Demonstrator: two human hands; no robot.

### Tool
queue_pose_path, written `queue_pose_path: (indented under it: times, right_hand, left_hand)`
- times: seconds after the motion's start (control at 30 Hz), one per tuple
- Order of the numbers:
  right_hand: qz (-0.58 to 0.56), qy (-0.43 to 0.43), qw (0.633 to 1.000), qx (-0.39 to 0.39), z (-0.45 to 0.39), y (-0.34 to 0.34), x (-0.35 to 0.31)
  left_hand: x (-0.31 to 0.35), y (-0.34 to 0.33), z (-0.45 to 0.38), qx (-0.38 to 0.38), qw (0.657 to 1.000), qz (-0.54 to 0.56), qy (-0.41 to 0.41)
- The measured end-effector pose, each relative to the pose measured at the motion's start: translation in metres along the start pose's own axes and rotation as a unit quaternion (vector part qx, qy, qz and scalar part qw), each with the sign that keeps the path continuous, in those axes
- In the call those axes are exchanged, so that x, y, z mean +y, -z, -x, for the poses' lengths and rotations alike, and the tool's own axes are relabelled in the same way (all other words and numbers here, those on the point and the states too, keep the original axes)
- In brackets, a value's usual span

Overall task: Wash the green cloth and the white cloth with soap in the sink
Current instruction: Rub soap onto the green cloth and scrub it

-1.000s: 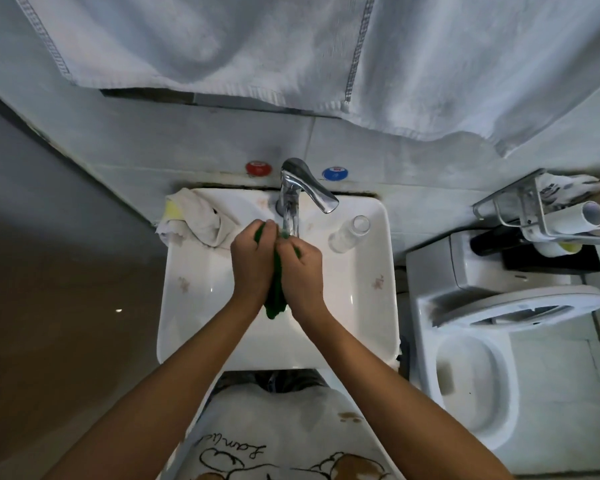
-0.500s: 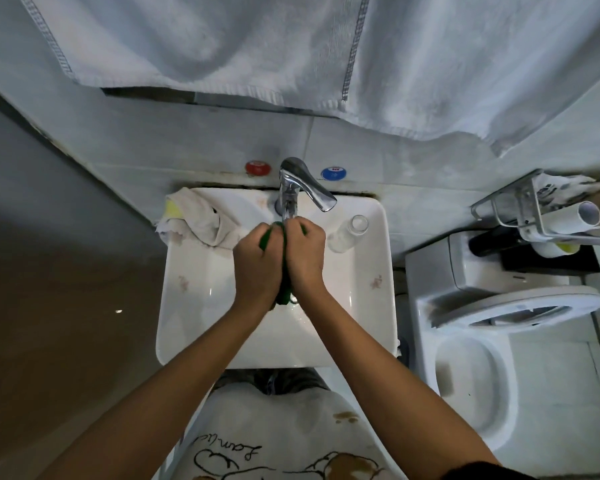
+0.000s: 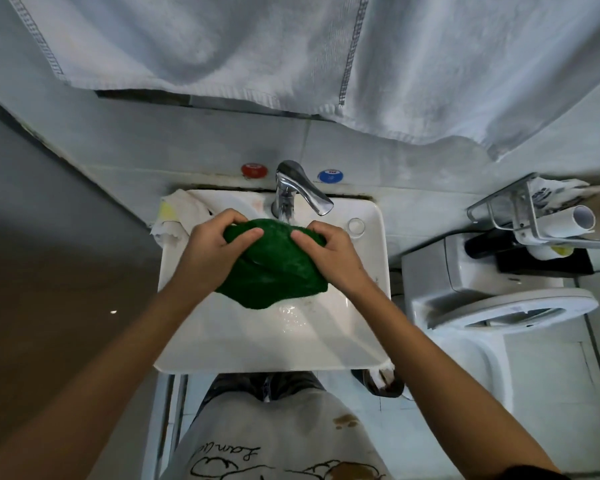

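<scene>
Green cloth point(image 3: 274, 268) is stretched side to side over the sink point(image 3: 243, 348), right under the tap point(image 3: 293, 188); left hand point(image 3: 215, 249) and right hand point(image 3: 329, 252) each grip one end, equally near

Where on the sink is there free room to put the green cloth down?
Free: the basin floor between the green cloth and the front rim. Crowded: the back left corner holds the white cloth, the back right corner a glass, and the tap stands between.
</scene>
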State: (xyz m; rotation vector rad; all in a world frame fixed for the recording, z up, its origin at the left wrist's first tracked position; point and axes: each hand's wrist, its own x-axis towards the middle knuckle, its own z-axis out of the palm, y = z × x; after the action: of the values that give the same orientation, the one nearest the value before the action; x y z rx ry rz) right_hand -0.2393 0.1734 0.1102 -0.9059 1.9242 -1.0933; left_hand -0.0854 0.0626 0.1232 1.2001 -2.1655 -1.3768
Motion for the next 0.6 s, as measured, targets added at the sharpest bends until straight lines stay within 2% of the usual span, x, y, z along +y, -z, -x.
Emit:
queue_pose_path:
  times: [0.13,0.23,0.3,0.4,0.47,0.6]
  right_hand:
    - [0.097,0.025,0.984,-0.149,-0.001,0.019,0.002]
    - [0.137,0.002,0.967,-0.214,-0.006,0.032,0.0]
    - [0.206,-0.007,0.947,-0.247,-0.01,0.038,-0.002]
    - [0.329,-0.001,0.907,-0.264,-0.013,0.04,-0.002]
    - [0.367,0.012,0.894,-0.256,-0.013,0.038,0.002]
    - [0.289,0.002,0.921,-0.26,-0.009,0.033,0.012]
  left_hand:
    - [0.001,0.016,-0.007,-0.116,0.993,-0.03,0.014]
    - [0.0,0.023,-0.01,-0.186,0.981,-0.049,0.007]
    - [-0.002,0.022,-0.011,-0.222,0.973,-0.058,0.004]
    - [-0.008,0.018,-0.013,-0.258,0.959,-0.113,0.018]
    - [-0.01,0.014,-0.015,-0.27,0.947,-0.173,0.023]
    - [-0.011,0.008,-0.017,-0.293,0.926,-0.239,0.002]
